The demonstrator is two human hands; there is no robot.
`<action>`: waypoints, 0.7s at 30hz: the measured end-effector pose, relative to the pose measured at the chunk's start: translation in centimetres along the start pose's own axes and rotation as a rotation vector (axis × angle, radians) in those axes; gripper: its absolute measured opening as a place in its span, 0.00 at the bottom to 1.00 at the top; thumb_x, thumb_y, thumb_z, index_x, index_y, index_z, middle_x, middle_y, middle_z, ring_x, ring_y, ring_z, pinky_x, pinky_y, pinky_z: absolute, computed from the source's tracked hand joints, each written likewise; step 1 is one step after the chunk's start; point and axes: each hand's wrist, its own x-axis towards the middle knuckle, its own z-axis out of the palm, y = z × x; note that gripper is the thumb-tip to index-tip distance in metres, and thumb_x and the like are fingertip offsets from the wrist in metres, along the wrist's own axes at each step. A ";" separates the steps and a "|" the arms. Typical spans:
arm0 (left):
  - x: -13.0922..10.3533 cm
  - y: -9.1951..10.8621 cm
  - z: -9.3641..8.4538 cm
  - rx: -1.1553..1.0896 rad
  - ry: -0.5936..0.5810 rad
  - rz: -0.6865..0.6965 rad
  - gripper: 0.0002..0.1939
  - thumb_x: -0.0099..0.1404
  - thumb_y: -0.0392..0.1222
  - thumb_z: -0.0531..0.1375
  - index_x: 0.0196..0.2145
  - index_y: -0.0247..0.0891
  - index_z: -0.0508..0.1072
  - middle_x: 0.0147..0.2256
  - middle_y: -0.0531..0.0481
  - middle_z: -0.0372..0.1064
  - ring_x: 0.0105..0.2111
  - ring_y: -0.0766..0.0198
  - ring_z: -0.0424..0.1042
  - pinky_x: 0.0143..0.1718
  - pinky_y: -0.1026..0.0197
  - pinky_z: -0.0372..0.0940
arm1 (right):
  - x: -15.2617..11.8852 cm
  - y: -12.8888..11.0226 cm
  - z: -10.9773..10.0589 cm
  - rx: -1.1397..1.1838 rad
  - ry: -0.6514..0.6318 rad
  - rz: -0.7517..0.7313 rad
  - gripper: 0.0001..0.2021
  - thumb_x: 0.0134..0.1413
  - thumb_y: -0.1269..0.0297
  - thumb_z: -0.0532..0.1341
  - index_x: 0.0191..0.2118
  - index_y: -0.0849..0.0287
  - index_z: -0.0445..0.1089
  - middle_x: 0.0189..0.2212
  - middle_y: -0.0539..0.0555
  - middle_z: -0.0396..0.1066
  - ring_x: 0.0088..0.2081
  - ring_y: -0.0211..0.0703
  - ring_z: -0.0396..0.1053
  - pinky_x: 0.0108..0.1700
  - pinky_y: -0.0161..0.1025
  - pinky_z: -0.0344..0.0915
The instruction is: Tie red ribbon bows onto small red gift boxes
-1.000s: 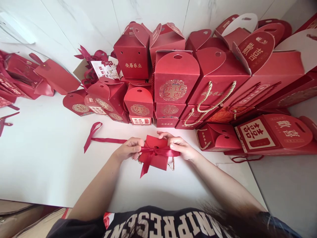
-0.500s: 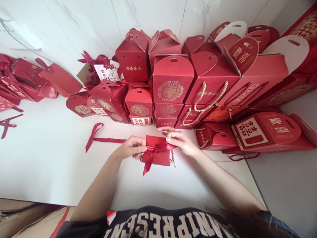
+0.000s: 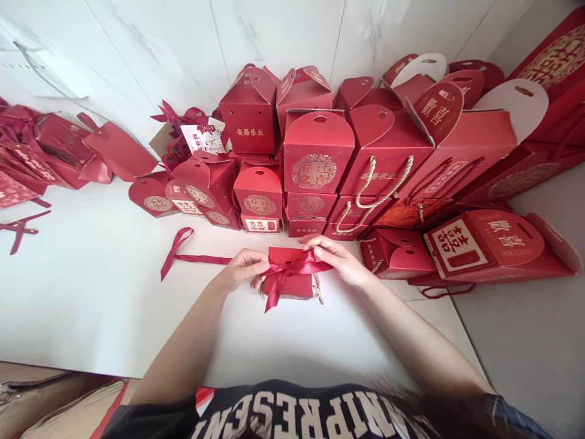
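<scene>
Head camera looks down at a white counter (image 3: 91, 305), where a small red gift box (image 3: 292, 271) stands in the middle, close to the person's body. A dark red ribbon (image 3: 292, 269) goes around this box and is tied in a bow on top of it; one tail of the bow hangs down at the front left corner. The left hand (image 3: 240, 268) is at the left end of the box, and its fingers (image 3: 258, 266) are closed on the ribbon there. The right hand (image 3: 340, 262) is at the right end, with the fingers closed on the other loop of the ribbon. A thin gold cord (image 3: 319, 289) shows at the right side of the box, under the right hand.

A loose ribbon (image 3: 183, 253) of the same colour lies flat on the counter, to the left of the left hand. Behind the box, along the white wall (image 3: 159, 49), stands a big stack of red gift boxes (image 3: 315, 158) of many sizes, some with gold pattern and Chinese characters. To the right lies a long box (image 3: 484, 244) on its side. At the far left there are flat red folded boxes (image 3: 41, 152).
</scene>
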 end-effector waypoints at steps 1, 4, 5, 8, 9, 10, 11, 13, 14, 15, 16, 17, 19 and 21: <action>-0.1 0.3 0.2 0.019 0.006 0.000 0.22 0.60 0.55 0.63 0.21 0.35 0.65 0.15 0.52 0.66 0.14 0.71 0.62 0.18 0.67 0.55 | -0.3 -0.7 -0.1 -0.068 0.045 0.000 0.13 0.64 0.51 0.56 0.44 0.53 0.69 0.53 0.55 0.67 0.56 0.47 0.65 0.58 0.46 0.59; -0.4 1.6 1.4 0.161 0.073 -0.056 0.20 0.60 0.53 0.64 0.23 0.35 0.64 0.14 0.54 0.64 0.14 0.70 0.63 0.18 0.68 0.55 | -1.4 -2.7 -0.1 -0.348 0.183 0.069 0.15 0.65 0.48 0.54 0.48 0.53 0.65 0.43 0.54 0.71 0.45 0.46 0.70 0.49 0.44 0.64; -0.5 2.0 1.9 0.229 0.120 -0.080 0.20 0.60 0.52 0.64 0.23 0.36 0.64 0.14 0.55 0.63 0.14 0.70 0.63 0.17 0.68 0.55 | -1.7 -3.1 0.1 -0.434 0.190 0.120 0.16 0.65 0.47 0.53 0.47 0.53 0.64 0.38 0.53 0.72 0.40 0.45 0.71 0.46 0.44 0.64; -0.6 3.0 3.4 0.385 0.273 -0.101 0.20 0.60 0.53 0.64 0.22 0.36 0.64 0.15 0.55 0.63 0.15 0.71 0.62 0.17 0.68 0.55 | -2.6 -3.4 1.1 -0.522 0.112 0.192 0.17 0.64 0.47 0.53 0.51 0.51 0.60 0.32 0.50 0.73 0.34 0.45 0.71 0.41 0.43 0.64; -0.6 3.2 3.8 0.414 0.312 -0.093 0.21 0.60 0.53 0.64 0.21 0.36 0.64 0.16 0.54 0.64 0.16 0.70 0.63 0.18 0.68 0.56 | -2.8 -3.2 1.4 -0.501 0.092 0.177 0.17 0.64 0.47 0.54 0.52 0.51 0.58 0.33 0.50 0.73 0.34 0.44 0.71 0.41 0.43 0.64; -0.7 3.4 4.2 0.435 0.341 -0.086 0.21 0.60 0.53 0.64 0.21 0.36 0.65 0.17 0.53 0.65 0.17 0.70 0.64 0.19 0.67 0.58 | -2.9 -2.8 1.6 -0.461 0.081 0.158 0.18 0.64 0.48 0.55 0.53 0.51 0.58 0.34 0.50 0.73 0.35 0.44 0.70 0.41 0.43 0.64; -0.7 3.5 4.4 0.450 0.360 -0.082 0.20 0.60 0.52 0.64 0.21 0.36 0.65 0.18 0.52 0.67 0.18 0.69 0.66 0.20 0.66 0.59 | -3.0 -2.5 1.8 -0.402 0.079 0.145 0.18 0.64 0.49 0.55 0.53 0.51 0.57 0.34 0.50 0.72 0.34 0.43 0.70 0.41 0.42 0.64; -0.8 3.7 4.8 0.461 0.367 -0.088 0.19 0.59 0.51 0.65 0.22 0.35 0.67 0.19 0.51 0.69 0.18 0.67 0.67 0.21 0.64 0.62 | -3.0 -1.7 2.1 -0.244 0.080 0.139 0.17 0.63 0.52 0.57 0.53 0.52 0.56 0.31 0.48 0.69 0.31 0.41 0.68 0.38 0.41 0.65; -0.9 3.8 4.8 0.455 0.352 -0.097 0.18 0.59 0.51 0.65 0.23 0.36 0.67 0.18 0.51 0.69 0.17 0.67 0.67 0.21 0.63 0.62 | -3.1 -1.4 2.1 -0.163 0.077 0.139 0.17 0.63 0.53 0.58 0.53 0.52 0.56 0.30 0.47 0.68 0.30 0.40 0.67 0.36 0.40 0.65; -0.9 3.8 4.9 0.441 0.335 -0.102 0.18 0.60 0.52 0.64 0.23 0.36 0.68 0.16 0.52 0.68 0.15 0.67 0.66 0.21 0.63 0.62 | -3.2 -1.2 2.1 -0.091 0.073 0.134 0.18 0.62 0.54 0.59 0.53 0.51 0.57 0.29 0.46 0.66 0.29 0.39 0.66 0.35 0.39 0.65; -1.0 3.8 4.8 0.422 0.319 -0.105 0.18 0.60 0.52 0.64 0.24 0.36 0.68 0.15 0.53 0.67 0.14 0.67 0.65 0.21 0.62 0.62 | -3.3 -1.1 2.1 -0.036 0.068 0.124 0.18 0.61 0.56 0.60 0.53 0.51 0.57 0.28 0.46 0.64 0.29 0.38 0.66 0.35 0.39 0.64; -1.0 3.8 4.8 0.401 0.312 -0.106 0.17 0.60 0.52 0.64 0.25 0.36 0.68 0.15 0.53 0.67 0.14 0.67 0.65 0.20 0.63 0.62 | -3.4 -1.0 2.0 -0.003 0.061 0.114 0.18 0.61 0.57 0.61 0.54 0.51 0.57 0.28 0.46 0.63 0.29 0.38 0.65 0.35 0.38 0.64; -0.9 3.7 4.6 0.377 0.329 -0.113 0.17 0.60 0.52 0.64 0.26 0.36 0.69 0.17 0.53 0.69 0.15 0.67 0.66 0.19 0.64 0.61 | -3.8 -1.2 1.9 0.003 0.046 0.105 0.18 0.62 0.59 0.60 0.54 0.51 0.58 0.29 0.46 0.63 0.29 0.38 0.65 0.35 0.38 0.64; -0.8 3.6 4.4 0.381 0.359 -0.118 0.16 0.59 0.52 0.64 0.27 0.36 0.70 0.18 0.54 0.67 0.16 0.68 0.65 0.19 0.66 0.60 | -4.3 -1.6 1.8 -0.052 0.031 0.105 0.17 0.62 0.60 0.59 0.55 0.52 0.57 0.30 0.47 0.63 0.30 0.38 0.65 0.35 0.39 0.64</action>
